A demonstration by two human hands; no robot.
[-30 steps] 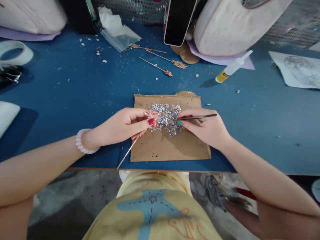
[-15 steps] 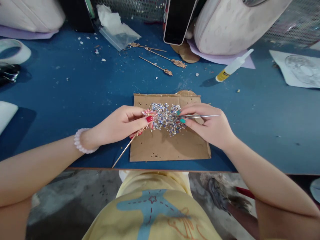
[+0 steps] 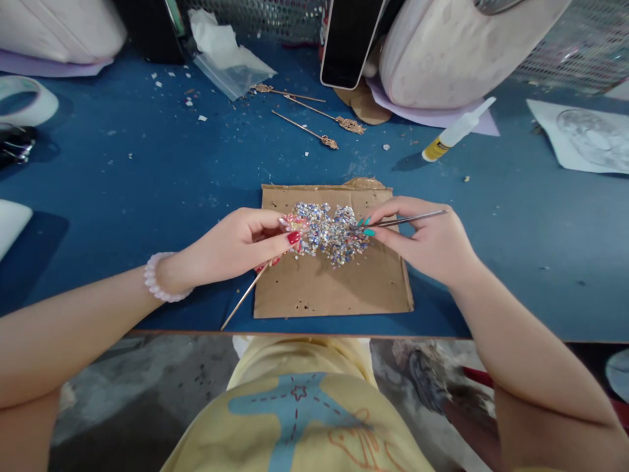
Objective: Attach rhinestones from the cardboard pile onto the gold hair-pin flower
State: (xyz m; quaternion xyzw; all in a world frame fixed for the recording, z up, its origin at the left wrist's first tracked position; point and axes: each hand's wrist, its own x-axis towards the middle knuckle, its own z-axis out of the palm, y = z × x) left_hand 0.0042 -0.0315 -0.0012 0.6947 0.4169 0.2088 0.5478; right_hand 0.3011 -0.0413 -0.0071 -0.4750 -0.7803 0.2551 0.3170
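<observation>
A pile of small sparkling rhinestones (image 3: 328, 229) lies on a brown cardboard sheet (image 3: 334, 282) on the blue table. My left hand (image 3: 236, 246) is closed on a gold hairpin stick (image 3: 246, 295) whose pink decorated head sits at the pile's left edge. My right hand (image 3: 427, 239) pinches metal tweezers (image 3: 403, 221), their tips at the right side of the pile.
Three more gold hairpins (image 3: 314, 121) lie farther back, beside a plastic bag (image 3: 230, 62), a propped phone (image 3: 351, 39) and a glue bottle (image 3: 457, 131). White bags stand at the back, a tape roll (image 3: 27, 98) at the left, paper (image 3: 584, 137) at the right. The table edge runs just below the cardboard.
My right hand has shifted a little to the right and up, tilting the tweezers' back end upward. My left hand and the hairpin have barely moved.
</observation>
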